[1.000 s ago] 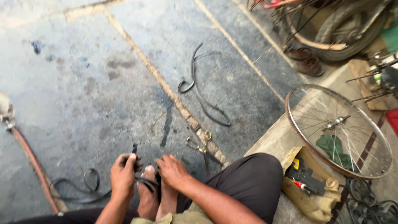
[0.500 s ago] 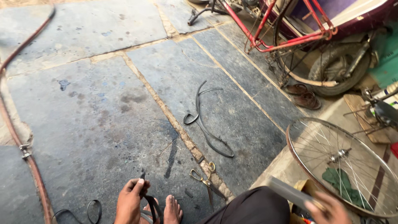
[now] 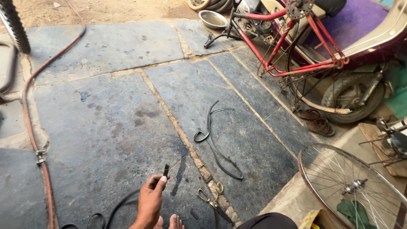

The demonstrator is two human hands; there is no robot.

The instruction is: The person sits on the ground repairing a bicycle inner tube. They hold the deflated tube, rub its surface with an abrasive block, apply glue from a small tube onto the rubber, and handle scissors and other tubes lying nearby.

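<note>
My left hand (image 3: 150, 201) is at the bottom middle, fingers closed on the end of a thin black rubber strip (image 3: 165, 170) that sticks up above my thumb and trails down to the left across the stone floor. My bare toes (image 3: 175, 221) show just right of that hand. Yellow-handled scissors (image 3: 213, 199) lie on the floor to the right of it, not touched. A longer looped piece of black rubber tube (image 3: 215, 142) lies farther out on the slabs. My right hand is out of the picture.
A spoked bicycle wheel (image 3: 352, 186) lies at the lower right with a green cloth (image 3: 354, 210) under it. A red bicycle frame (image 3: 296, 42), a tyre (image 3: 352, 99) and brown sandals (image 3: 316, 121) stand at the right. A reddish hose (image 3: 32, 127) runs along the left. A metal bowl (image 3: 214, 19) sits far back.
The view has tilted up and away from my lap. My right hand reached off to the right and has left the picture. My left hand keeps hold of the rubber strip.
</note>
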